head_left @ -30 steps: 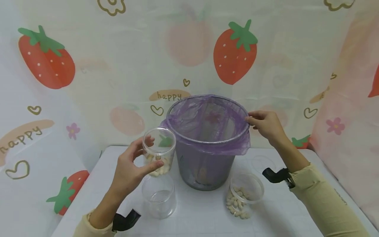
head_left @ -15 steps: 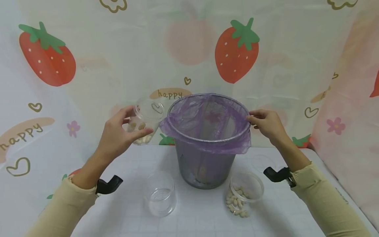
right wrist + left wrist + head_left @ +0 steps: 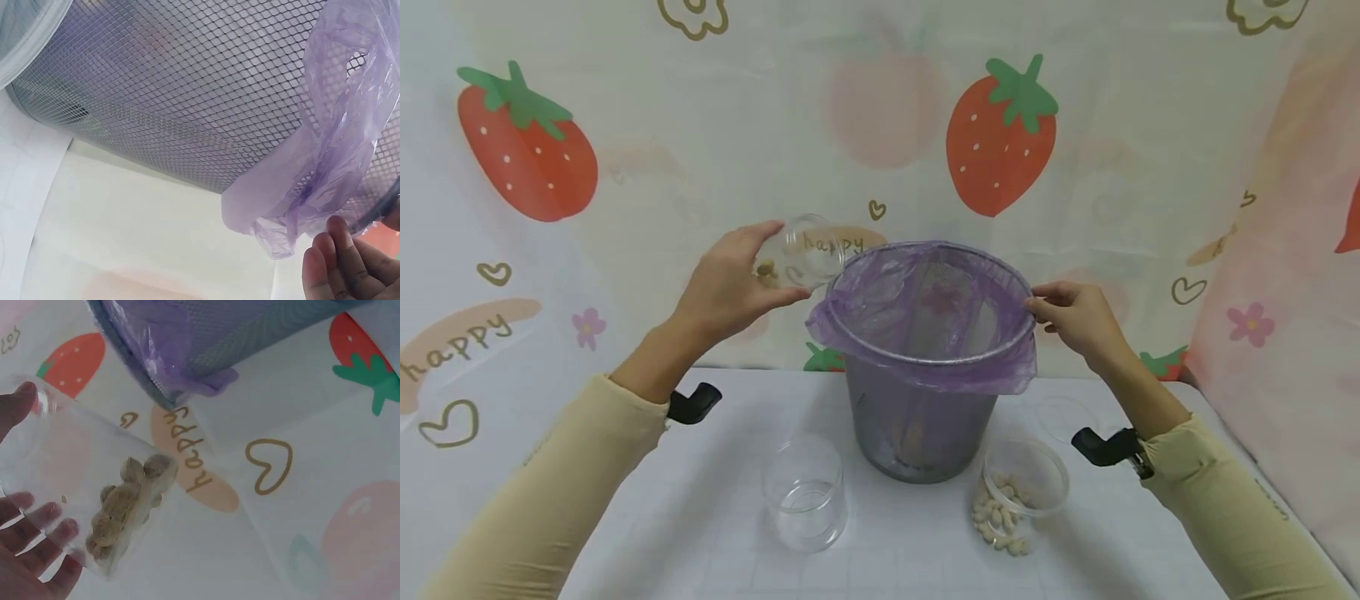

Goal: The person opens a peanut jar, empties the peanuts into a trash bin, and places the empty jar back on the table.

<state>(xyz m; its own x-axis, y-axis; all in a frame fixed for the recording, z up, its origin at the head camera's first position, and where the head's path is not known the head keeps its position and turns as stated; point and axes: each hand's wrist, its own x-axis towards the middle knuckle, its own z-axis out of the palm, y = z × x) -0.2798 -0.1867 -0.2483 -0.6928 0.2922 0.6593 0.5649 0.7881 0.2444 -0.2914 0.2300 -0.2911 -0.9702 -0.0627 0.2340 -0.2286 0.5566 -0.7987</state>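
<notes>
My left hand (image 3: 722, 279) grips a clear plastic jar (image 3: 812, 262), tilted with its mouth towards the bin, right at the left rim. Unshelled peanuts (image 3: 115, 515) lie at the jar's bottom end in the left wrist view, with my fingers spread along its side. A grey mesh waste bin (image 3: 917, 442) stands upright on the table, lined with a purple plastic bag (image 3: 925, 377) folded over its rim. At the rim's right side, my right hand (image 3: 1082, 325) pinches the edge and bag between thumb and fingers.
A clear jar (image 3: 805, 517) with no peanuts in it stands left of the bin on the white table (image 3: 902, 542). Another clear jar (image 3: 1052, 492) holding peanuts stands front right. A faint clear round lid (image 3: 1067, 419) lies behind it. Strawberry-printed cloth (image 3: 760, 125) hangs behind.
The left hand has lifted the jar from above the table up to the bin's left rim and tipped it from upright to nearly sideways. The right hand stays on the rim.
</notes>
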